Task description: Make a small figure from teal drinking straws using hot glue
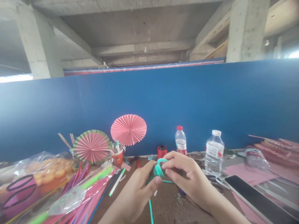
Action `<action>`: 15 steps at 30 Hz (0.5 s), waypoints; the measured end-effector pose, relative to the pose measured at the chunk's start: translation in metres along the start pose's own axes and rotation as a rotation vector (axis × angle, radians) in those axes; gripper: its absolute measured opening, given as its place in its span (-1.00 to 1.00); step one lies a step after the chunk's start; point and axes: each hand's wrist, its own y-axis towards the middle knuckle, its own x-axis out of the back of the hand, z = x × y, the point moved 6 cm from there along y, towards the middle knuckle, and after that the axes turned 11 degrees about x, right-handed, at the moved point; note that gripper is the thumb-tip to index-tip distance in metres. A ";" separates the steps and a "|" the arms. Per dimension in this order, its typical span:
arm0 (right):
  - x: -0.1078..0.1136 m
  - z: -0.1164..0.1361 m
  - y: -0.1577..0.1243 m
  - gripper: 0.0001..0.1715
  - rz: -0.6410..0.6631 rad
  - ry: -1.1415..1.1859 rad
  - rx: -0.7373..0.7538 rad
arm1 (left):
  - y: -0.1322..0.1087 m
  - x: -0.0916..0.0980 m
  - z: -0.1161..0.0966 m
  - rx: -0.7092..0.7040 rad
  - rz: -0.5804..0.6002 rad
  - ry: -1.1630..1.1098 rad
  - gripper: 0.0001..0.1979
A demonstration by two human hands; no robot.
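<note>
Both hands meet over the middle of the brown table (168, 208). A turquoise pipe cleaner (159, 169), coiled into several loops, is held between them. My left hand (139, 189) pinches the coil from the left with thumb and fingers. From the right, my right hand (187, 174) grips the upper loop between thumb and fingertips. One loose turquoise length hangs down toward the table's near edge, and another stretches right beneath my right hand. My palms hide part of the coil.
Pink paper fans (128, 130) stand behind a cup of pens (117, 157). Bagged pipe cleaners (79, 196) lie left. A red spool (162, 151), a red-capped bottle (181, 140) and a white-capped bottle (214, 154) stand behind. A phone (257, 199) lies right, before a blue partition (175, 99).
</note>
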 end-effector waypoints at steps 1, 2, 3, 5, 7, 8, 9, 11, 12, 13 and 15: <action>0.000 -0.001 0.001 -0.78 0.013 -0.037 0.024 | 0.001 0.001 0.003 0.014 -0.018 0.012 -0.77; -0.001 -0.001 0.001 -0.77 0.023 -0.075 0.052 | 0.002 0.002 0.005 0.020 -0.025 0.026 -0.78; -0.001 -0.002 0.001 -0.77 0.034 -0.110 0.079 | 0.003 0.001 0.006 0.024 -0.019 0.046 -0.78; -0.001 -0.003 0.000 -0.78 0.072 -0.169 0.119 | 0.005 0.001 0.008 0.027 -0.016 0.098 -0.74; -0.001 -0.003 -0.001 -0.79 0.124 -0.213 0.143 | 0.006 0.000 0.009 0.036 -0.023 0.155 -0.71; -0.001 -0.002 -0.001 -0.79 0.149 -0.227 0.154 | 0.006 0.000 0.009 0.041 -0.029 0.179 -0.70; 0.000 -0.002 -0.001 -0.80 0.172 -0.238 0.162 | 0.006 0.000 0.009 0.045 -0.034 0.199 -0.69; 0.002 0.000 -0.001 -0.81 0.204 -0.255 0.179 | 0.006 -0.001 0.010 0.041 -0.044 0.233 -0.69; 0.002 0.000 -0.001 -0.80 0.220 -0.261 0.186 | 0.006 -0.002 0.010 0.039 -0.054 0.251 -0.70; 0.002 0.000 -0.001 -0.80 0.234 -0.269 0.188 | 0.005 -0.002 0.010 0.042 -0.071 0.271 -0.71; 0.001 0.000 -0.001 -0.79 0.246 -0.296 0.184 | 0.005 -0.002 0.012 0.056 -0.107 0.320 -0.74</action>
